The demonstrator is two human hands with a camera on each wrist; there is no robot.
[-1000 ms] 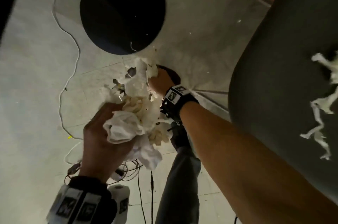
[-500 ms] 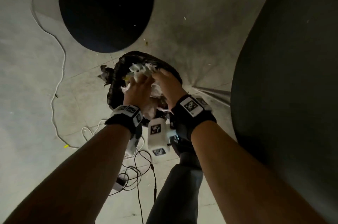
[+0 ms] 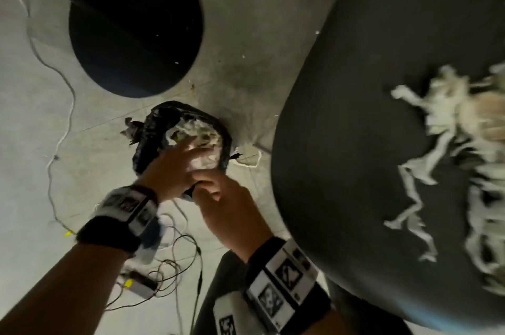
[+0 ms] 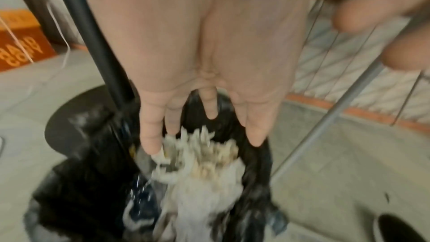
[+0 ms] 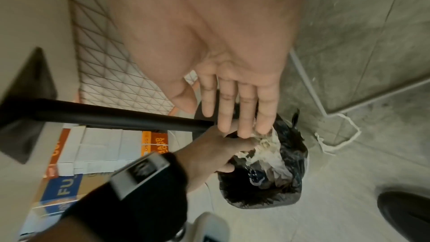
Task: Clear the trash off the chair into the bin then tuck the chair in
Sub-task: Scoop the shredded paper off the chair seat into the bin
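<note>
The small bin (image 3: pixel 224 143), lined with a black bag, stands on the floor left of the chair. White shredded paper (image 3: pixel 196 129) fills its top. My left hand (image 3: pixel 175 168) hovers over the bin with fingers straight, their tips at the paper (image 4: pixel 202 163). My right hand (image 3: pixel 226 206) is just behind it at the bin's near rim, fingers straight (image 5: pixel 232 102), holding nothing. The dark chair seat (image 3: pixel 355 88) fills the right side, and more shredded paper (image 3: pixel 442 129) lies on it. In the right wrist view the left hand (image 5: pixel 209 150) reaches onto the bin (image 5: pixel 291 181).
A black round table base (image 3: pixel 131 34) with its pole stands just beyond the bin. Thin cables (image 3: pixel 175 261) and a white cord (image 3: pixel 62 127) trail over the floor near my feet. Cardboard boxes (image 5: pixel 69 181) and a wire mesh panel (image 5: pixel 104 62) stand behind.
Both hands carried a wad of paper down to the bin, pressed it in and let go. They are now open and drawn back a little. The paper on the chair is in view again.
</note>
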